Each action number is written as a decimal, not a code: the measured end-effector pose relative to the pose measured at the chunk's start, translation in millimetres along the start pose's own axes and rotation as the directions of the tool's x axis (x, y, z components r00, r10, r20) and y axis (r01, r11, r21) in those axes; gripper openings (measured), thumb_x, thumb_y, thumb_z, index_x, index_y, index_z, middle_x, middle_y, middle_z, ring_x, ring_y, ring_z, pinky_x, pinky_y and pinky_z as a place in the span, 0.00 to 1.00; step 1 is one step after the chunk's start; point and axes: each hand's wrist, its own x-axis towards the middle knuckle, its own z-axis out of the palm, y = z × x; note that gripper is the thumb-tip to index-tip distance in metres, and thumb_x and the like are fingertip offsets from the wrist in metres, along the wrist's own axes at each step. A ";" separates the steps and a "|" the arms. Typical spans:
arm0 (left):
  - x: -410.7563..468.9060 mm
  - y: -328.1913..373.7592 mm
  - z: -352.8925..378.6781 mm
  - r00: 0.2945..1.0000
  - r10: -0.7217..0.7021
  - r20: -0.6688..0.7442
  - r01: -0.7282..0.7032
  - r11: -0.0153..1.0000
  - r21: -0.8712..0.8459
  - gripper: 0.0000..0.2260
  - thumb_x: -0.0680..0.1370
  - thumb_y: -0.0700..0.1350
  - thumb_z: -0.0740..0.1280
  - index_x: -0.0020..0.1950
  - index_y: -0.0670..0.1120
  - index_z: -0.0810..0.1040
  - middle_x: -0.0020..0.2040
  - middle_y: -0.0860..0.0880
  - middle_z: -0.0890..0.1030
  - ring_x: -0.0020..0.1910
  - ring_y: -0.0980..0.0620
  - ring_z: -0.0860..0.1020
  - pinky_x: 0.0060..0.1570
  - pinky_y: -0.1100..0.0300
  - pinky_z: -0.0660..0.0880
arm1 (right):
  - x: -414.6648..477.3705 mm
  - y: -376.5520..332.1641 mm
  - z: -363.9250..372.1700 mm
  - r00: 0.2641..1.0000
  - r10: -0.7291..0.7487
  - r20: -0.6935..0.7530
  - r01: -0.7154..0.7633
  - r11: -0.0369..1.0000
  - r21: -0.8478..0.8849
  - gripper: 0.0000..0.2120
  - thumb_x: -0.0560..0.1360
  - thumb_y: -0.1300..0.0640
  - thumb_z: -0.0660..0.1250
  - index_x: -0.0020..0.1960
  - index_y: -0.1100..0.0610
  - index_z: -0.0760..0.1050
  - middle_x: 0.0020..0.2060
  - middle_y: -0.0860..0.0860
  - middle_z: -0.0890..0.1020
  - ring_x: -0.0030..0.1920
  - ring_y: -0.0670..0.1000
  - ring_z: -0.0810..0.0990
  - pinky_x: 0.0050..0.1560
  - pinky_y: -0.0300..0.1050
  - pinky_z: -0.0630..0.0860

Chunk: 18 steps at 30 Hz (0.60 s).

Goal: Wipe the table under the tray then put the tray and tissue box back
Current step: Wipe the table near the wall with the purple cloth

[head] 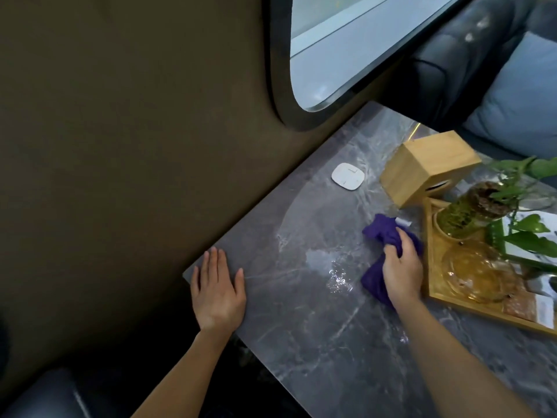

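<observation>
Left hand (pixel 217 292) lies flat, fingers spread, gripping nothing, on the grey marble table (pixel 301 312) at its 9 o'clock edge. Right hand (pixel 402 273) is clenched round a purple cloth (pixel 382 233), pressed on the tabletop w/ a wet patch (pixel 337 276) just beside it. Wooden tray (pixel 429 260) sits at 3 o'clock, touching the cloth; tissue box (pixel 428 167) at 1 o'clock, tilted against the tray's far end.

On the grey marble table (pixel 316 312), the rectangular wooden tray (pixel 434 276) sits at the right, holding a glass plant jar (pixel 470 209) and clear glass dish (pixel 476 273). The cube-shaped wooden tissue box (pixel 422 167) stands just behind it; a white rounded square pad (pixel 348 176) lies left of the box.
</observation>
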 end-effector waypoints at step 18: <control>0.1 -3.5 -1.5 1.000 0.008 0.020 -0.006 0.995 -0.100 0.20 0.80 0.43 0.53 0.72 0.43 0.61 0.74 0.45 0.64 0.75 0.51 0.58 0.73 0.52 0.51 | -141.4 -34.4 56.8 0.268 -0.641 0.719 0.882 0.463 0.083 0.23 0.68 0.50 0.61 0.63 0.46 0.71 0.70 0.54 0.68 0.72 0.54 0.61 0.72 0.53 0.54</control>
